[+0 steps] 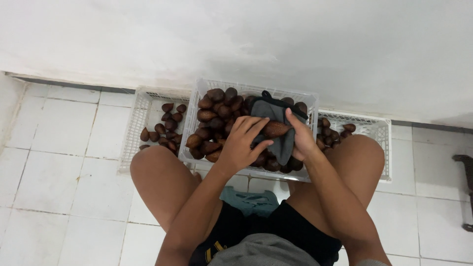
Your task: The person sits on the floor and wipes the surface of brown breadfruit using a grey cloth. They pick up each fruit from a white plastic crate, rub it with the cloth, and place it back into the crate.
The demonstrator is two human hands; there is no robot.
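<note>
My left hand [242, 142] holds a brown scaly fruit [275, 129] by its blunt end over the middle white crate [198, 96]. My right hand [301, 136] grips a dark grey cloth [276, 112] wrapped against the fruit's other side. The cloth drapes down between both hands. The middle crate is heaped with many of the same brown fruits [217, 114]. Both hands hover just above this pile, between my bare knees.
A left white crate [132, 129] holds a thinner layer of fruits [167, 129]. A right white crate [380, 129] holds several more fruits [333, 131]. All stand on a white tiled floor [59, 162] against a white wall. A dark object [466, 162] lies at the right edge.
</note>
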